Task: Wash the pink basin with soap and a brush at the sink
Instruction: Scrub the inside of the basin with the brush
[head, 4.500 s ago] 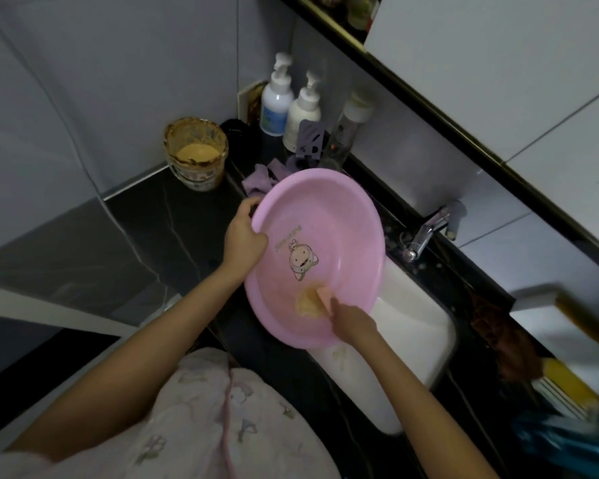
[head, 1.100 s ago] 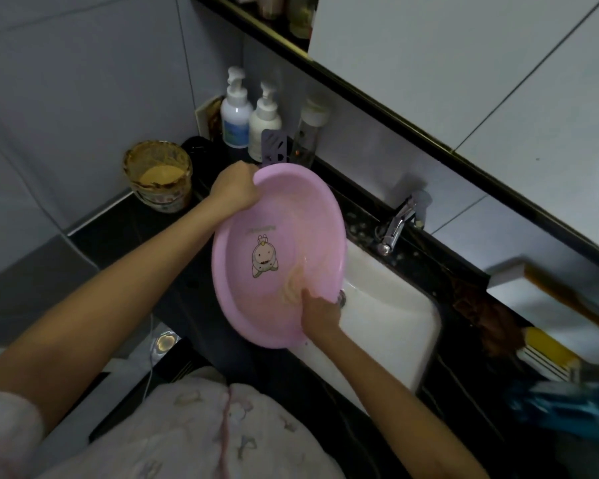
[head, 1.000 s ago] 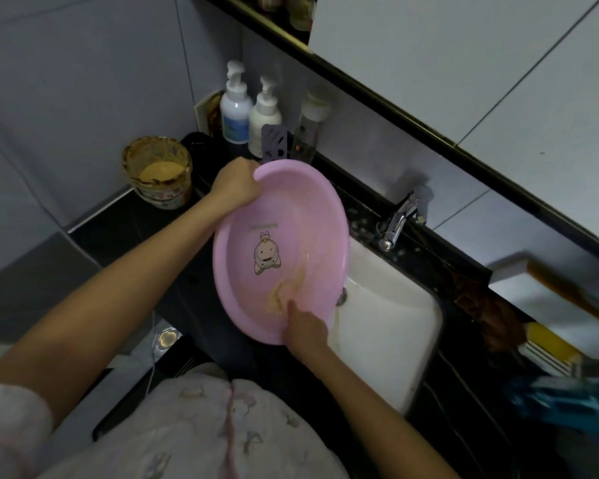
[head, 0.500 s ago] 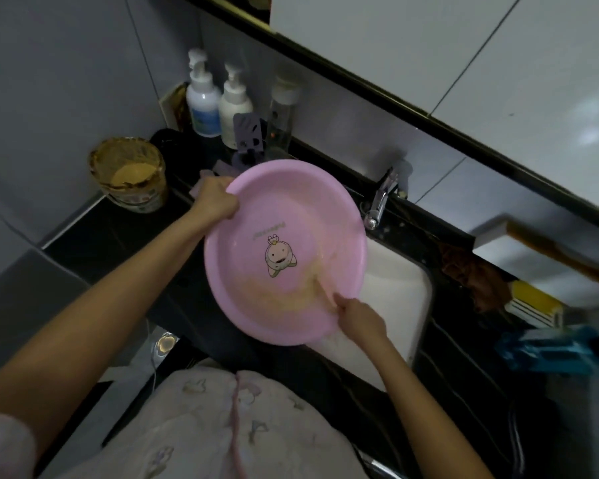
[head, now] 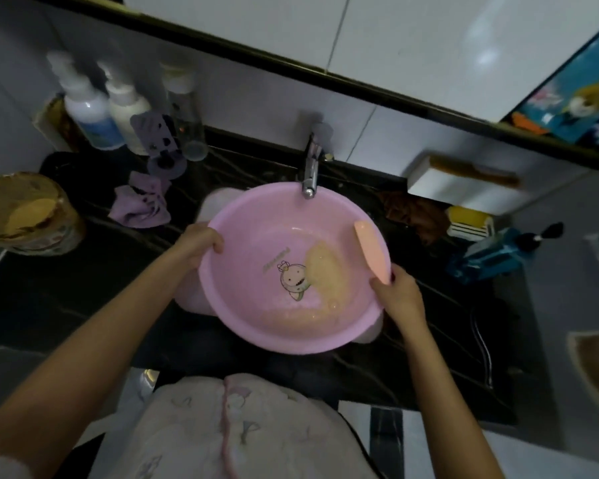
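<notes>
**A:** Basin, where?
**B:** The pink basin (head: 256,305) is over the sink (head: 217,202), opening up, with its far rim right under the faucet (head: 310,174).
**A:** Hands?
**B:** Apart, one on each side. The left hand (head: 201,245) grips the left rim, thumb inside. The right hand (head: 400,293) is at the right rim, its thumb on the near end of the brush (head: 370,250). It looks to be holding the brush; can't tell if it clamps the rim too.
**A:** Brush?
**B:** Peach-coloured, lying along the inner right wall. There are yellowish suds (head: 327,271) on the bottom, beside the cartoon print (head: 293,280).
**A:** Anything else?
**B:** On the dark worktop (head: 83,288) to the left: a purple cloth (head: 140,205), a gold tin (head: 25,212), and pump bottles (head: 87,115) at the back by the wall.
</notes>
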`<state>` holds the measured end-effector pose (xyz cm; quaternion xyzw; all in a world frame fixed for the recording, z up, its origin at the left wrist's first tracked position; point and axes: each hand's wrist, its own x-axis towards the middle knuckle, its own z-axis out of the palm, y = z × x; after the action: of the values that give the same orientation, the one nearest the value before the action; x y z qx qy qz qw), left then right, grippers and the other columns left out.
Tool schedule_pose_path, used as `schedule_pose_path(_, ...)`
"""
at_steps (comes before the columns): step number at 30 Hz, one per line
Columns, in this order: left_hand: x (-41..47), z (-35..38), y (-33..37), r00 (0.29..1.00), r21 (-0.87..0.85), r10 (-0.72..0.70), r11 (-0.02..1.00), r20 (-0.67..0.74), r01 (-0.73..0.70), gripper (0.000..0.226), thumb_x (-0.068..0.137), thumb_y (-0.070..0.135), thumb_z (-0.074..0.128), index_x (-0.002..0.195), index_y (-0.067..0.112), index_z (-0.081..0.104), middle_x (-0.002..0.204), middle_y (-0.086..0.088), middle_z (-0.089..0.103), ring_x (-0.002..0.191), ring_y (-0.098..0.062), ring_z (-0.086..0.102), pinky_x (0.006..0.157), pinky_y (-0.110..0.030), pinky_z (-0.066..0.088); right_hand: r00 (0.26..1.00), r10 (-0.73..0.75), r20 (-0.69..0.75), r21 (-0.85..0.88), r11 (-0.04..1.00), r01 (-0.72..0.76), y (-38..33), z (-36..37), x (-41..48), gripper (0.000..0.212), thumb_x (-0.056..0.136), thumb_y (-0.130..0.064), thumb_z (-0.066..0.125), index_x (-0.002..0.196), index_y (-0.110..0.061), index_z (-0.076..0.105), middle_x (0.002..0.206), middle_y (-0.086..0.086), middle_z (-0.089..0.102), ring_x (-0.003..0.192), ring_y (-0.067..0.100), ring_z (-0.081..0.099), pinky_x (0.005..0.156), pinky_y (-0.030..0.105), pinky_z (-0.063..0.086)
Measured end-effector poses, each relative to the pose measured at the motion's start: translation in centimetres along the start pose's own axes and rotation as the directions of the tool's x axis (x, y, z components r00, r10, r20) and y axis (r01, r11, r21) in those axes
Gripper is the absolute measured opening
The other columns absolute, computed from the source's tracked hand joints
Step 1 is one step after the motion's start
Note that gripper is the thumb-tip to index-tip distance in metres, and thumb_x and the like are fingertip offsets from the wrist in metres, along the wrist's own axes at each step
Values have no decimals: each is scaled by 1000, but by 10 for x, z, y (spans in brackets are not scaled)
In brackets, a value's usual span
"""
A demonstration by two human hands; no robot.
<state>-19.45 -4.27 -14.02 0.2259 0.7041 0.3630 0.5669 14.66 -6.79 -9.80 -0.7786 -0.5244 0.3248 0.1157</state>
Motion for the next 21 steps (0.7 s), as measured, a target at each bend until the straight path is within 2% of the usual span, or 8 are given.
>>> schedule_pose_path(3,4,16,-12,990,53,-19,999,142,11,56,38,1,51,93,1,64,93,-19,61,87,-31,55,75,-35,46,993,-59,-101,154,985,74,2,-23,-9,39,83,-17,59,122,-11,60,100,7,67,92,27,64,78,38,54)
schedule_pose_path(6,3,34,-26,963,90,-18,996,270,-7,71,41,6,58,112,0,60,106,-18,62,93,-28,57,72,-30,48,971,-123,-206,291,940,180,-3,-41,-18,24,83,-6,59,103,-17,64,85,0,66,83,20,65,67,27,52)
schedule_pose_path(7,5,43,-29,948,101,-15,995,317,-18,77,40,9,64,117,1,57,110,-16,62,95,-27,58,73,-30,49,960,-134,-245,315,926,210,-4,-49,-20,26,83,-4,58,104,-18,64,84,-2,65,82,17,64,65,24,51)
schedule_pose_path(9,8,58,-33,926,128,-7,991,378,-44,84,43,19,75,123,9,51,114,-10,61,99,-25,58,79,-32,50,936,-173,-305,323,906,273,-8,-60,-20,30,82,-3,58,109,-15,65,86,0,67,80,15,64,65,26,52)
schedule_pose_path(11,14,75,-32,913,149,-6,987,409,-60,71,63,20,78,127,13,49,117,-7,60,102,-23,58,84,-33,48,916,-218,-338,275,907,318,-9,-70,-18,35,82,-7,59,116,-12,64,93,3,69,84,16,65,70,30,55)
schedule_pose_path(14,23,94,-29,909,179,-20,982,415,-60,45,89,16,61,132,13,48,123,-9,59,102,-22,58,84,-31,48,882,-277,-381,211,903,374,-15,-80,-15,40,84,-8,59,124,-11,61,101,2,68,88,11,64,73,26,54)
schedule_pose_path(18,25,110,-25,908,227,-25,971,418,-78,43,94,13,52,136,13,44,124,-8,56,102,-22,57,84,-31,47,843,-322,-431,189,881,433,-26,-81,-14,37,84,-6,58,121,-4,61,92,-4,64,75,-5,60,66,18,48)
schedule_pose_path(21,23,119,-28,908,251,-16,963,418,-98,44,92,11,52,136,15,44,126,-5,56,102,-20,56,79,-28,47,821,-364,-439,173,863,475,-29,-74,-15,43,83,-8,57,125,-1,58,94,-7,62,75,-11,58,65,8,46)
